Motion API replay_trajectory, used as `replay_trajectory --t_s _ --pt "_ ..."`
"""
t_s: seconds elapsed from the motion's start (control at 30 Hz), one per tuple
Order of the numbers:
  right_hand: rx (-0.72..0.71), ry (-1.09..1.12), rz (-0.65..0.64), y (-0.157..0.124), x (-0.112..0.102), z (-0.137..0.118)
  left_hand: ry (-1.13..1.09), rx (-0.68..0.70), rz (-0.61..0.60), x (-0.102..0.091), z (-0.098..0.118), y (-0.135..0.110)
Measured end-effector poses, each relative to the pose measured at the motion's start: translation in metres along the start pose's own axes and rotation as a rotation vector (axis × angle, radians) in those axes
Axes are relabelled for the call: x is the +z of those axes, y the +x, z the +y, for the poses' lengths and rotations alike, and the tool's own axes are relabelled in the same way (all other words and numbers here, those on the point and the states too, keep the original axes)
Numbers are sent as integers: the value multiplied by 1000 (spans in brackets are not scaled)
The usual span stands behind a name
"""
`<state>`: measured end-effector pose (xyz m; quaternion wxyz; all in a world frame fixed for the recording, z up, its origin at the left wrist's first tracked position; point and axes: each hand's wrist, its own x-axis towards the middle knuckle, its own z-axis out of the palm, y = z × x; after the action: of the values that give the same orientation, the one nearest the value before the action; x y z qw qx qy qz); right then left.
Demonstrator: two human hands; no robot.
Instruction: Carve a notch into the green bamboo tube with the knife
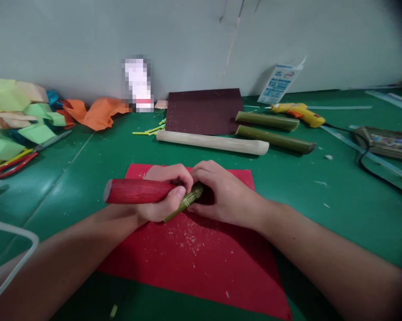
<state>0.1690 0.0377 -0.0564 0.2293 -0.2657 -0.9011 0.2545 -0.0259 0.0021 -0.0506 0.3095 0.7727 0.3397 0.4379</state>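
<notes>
My left hand (167, 189) is closed around a tool with a thick red wooden handle (139, 191), whose butt points left; its working end is hidden by the fingers. Beneath the left thumb, a short green bamboo piece (190, 198) slants up to the right. My right hand (217, 189) curls around the far end of this bamboo, fingertips close to the left hand. Both hands are over a red sheet (201, 263) sprinkled with pale shavings.
Behind the hands lie a pale stick (211, 142), two split bamboo lengths (274, 138), a dark board (204, 111) and a yellow glue gun (299, 113). Scissors (17, 162) and folded papers (37, 120) sit at left. A corded case (388, 141) is at right.
</notes>
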Motion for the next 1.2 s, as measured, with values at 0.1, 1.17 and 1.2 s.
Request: replay_trajectory --t_s 0.1,1.17,1.2 --pt "-17 3 -3 0 1 1 53 64 -45 -1 4 1" --pt "16 -55 59 0 4 5 177 -76 118 9 10 -6" --pt "12 -56 60 1 3 5 179 -79 108 10 9 -6"
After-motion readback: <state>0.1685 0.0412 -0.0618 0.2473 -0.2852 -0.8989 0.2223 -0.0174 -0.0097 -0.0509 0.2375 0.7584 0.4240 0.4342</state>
